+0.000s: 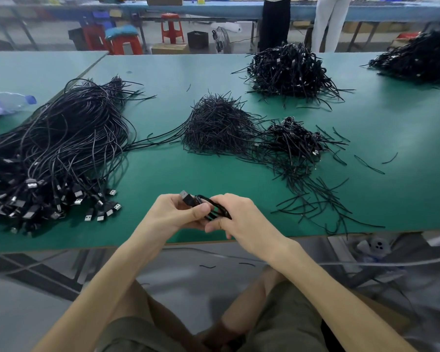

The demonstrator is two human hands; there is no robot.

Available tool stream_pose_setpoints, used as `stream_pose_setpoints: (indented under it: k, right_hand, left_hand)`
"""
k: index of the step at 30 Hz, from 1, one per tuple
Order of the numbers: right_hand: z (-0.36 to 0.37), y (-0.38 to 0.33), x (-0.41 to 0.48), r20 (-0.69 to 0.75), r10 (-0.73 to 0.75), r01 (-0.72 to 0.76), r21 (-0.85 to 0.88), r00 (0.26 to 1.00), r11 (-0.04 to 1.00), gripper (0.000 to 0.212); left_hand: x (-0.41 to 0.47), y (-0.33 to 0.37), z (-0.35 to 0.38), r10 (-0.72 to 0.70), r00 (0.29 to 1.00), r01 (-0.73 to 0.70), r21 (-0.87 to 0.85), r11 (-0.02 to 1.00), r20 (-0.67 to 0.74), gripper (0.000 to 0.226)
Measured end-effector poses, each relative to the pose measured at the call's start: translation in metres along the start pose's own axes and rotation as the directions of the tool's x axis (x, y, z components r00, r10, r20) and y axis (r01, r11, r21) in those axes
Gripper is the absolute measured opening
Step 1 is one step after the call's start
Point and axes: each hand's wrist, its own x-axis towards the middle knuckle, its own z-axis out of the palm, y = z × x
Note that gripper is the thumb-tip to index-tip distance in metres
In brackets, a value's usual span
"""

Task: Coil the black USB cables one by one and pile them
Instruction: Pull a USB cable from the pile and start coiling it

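Note:
A coiled black USB cable (215,208) sits between both hands just above the near edge of the green table (239,179). My left hand (175,215) pinches the coil with the thumb across it, and the USB plug (186,198) sticks up past its fingers. My right hand (235,214) curls over the right side of the same coil. A big heap of uncoiled black USB cables (56,148) lies at the left, plugs toward me. A small pile of coiled cables (294,138) lies right of centre.
A mound of short black ties (217,123) sits mid-table, with loose ties (323,199) strewn to the right. Two larger coiled heaps (287,69) (417,57) lie farther back. A plastic bottle (8,102) rests at the far left. Two people stand beyond the table.

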Motion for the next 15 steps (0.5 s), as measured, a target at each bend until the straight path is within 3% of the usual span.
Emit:
stream_pose_setpoints:
  k: [2,3,5,7,11,15]
  right_hand:
    - [0.004,0.0043,-0.0016,0.029,-0.041,0.048,-0.298,0.999,0.953,0.035]
    - [0.0059,0.0055,-0.0038,0.043,-0.068,0.079,-0.367,0.997,0.927,0.043]
    - [0.0069,0.0077,-0.0075,0.068,-0.097,0.116,-0.389,0.993,0.914,0.059]
    - [0.0058,0.0074,-0.0093,0.057,-0.123,0.136,-0.39,0.991,0.911,0.061]
    - [0.0035,0.0067,-0.009,0.026,-0.168,0.166,-0.372,0.985,0.913,0.049]
    - [0.0009,0.0046,-0.009,-0.03,-0.183,0.157,-0.392,0.983,0.907,0.03]
  left_hand:
    - [0.0005,-0.0019,0.0003,-0.036,0.999,0.036,0.017,0.999,-0.021,0.028]
    - [0.0006,-0.0023,0.0007,-0.053,0.998,0.053,0.031,0.998,-0.018,0.029]
    - [0.0005,-0.0019,0.0014,-0.085,0.996,0.085,0.046,0.995,0.0,0.034]
    - [-0.0001,0.0004,0.0031,-0.102,0.995,0.102,0.034,0.994,-0.005,0.035]
    - [0.0005,0.0017,0.0036,-0.064,0.997,0.067,0.055,0.996,-0.05,0.042]
    - [0.0036,0.002,0.0028,-0.05,0.999,0.052,0.155,0.987,-0.017,0.036]
